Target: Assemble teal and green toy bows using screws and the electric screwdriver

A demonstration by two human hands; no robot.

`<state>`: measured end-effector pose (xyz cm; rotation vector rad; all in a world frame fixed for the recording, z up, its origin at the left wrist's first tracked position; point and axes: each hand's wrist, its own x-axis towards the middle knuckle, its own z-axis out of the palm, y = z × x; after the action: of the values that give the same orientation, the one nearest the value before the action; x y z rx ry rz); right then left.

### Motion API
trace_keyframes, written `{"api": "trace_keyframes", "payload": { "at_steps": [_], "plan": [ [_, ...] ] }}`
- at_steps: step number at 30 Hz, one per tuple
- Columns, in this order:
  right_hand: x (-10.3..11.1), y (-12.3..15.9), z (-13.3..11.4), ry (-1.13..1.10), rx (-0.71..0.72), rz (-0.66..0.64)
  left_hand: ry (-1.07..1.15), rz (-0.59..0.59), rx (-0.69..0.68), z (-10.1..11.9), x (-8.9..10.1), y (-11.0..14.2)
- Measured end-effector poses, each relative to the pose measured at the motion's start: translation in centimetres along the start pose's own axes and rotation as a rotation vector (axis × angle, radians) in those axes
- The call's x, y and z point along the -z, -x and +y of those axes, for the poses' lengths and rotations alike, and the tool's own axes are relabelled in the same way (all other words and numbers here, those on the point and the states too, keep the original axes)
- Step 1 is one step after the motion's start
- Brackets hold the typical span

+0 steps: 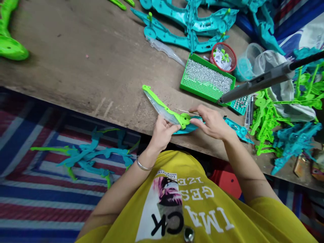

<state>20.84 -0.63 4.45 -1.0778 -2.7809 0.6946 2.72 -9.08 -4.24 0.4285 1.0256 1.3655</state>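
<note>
Left hand (pixel 162 133) grip closed on a lime-green plastic part (pixel 165 108) sleeved in a clear plastic bag (pixel 157 107), mid-frame at the table (pixel 76 50) edge; right hand (pixel 211 121) fingers pinched beside a thin metal pin (pixel 184 111), hold unclear, over a teal plastic part (pixel 184 130).

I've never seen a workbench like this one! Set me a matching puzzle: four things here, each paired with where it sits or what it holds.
Things:
1. Metal bangle
2. Round red basket
3. Green perforated tray
4. Grey electric screwdriver

Details:
A. Holds lime-green bits and white scraps
B. Slants in over the bench from the right
C. Around the left wrist
D. Covered with small silver pieces

Right pairs: 1-C, 2-A, 3-D, 4-B
</note>
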Motion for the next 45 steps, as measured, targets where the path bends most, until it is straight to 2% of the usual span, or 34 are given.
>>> {"api": "trace_keyframes", "payload": {
  "at_steps": [3,7,14,19,26,33,42,45],
  "plan": [
    [0.8,1.1,0.2,0.155,-0.048,0.023,-0.002,-0.005,0.010,0.0,0.1,0.0],
    [0.3,1.5,0.4,0.312,-0.048,0.033,-0.011,0.004,0.023,0.2,0.0,0.1],
    [-0.5,1.0,0.5,0.335,-0.007,0.029,-0.062,0.051,0.064,0.4,0.0,0.2],
    [0.0,1.0,0.2,0.392,-0.021,0.018,-0.052,0.009,0.023,0.2,0.4,0.0],
    [0.9,0.8,-1.9,0.515,-0.001,-0.094,-0.002,0.017,0.018,0.1,0.6,-0.2],
    [1.5,0.6,-3.8,0.563,0.024,-0.132,0.005,0.014,0.033,0.3,0.6,-0.3],
    [1.2,0.8,-6.4,0.599,-0.053,-0.161,0.012,-0.002,0.017,0.0,0.8,-0.2],
    [1.4,0.4,-6.5,0.582,-0.070,-0.167,0.037,-0.026,0.011,0.1,0.9,-0.2]
  ]
}}
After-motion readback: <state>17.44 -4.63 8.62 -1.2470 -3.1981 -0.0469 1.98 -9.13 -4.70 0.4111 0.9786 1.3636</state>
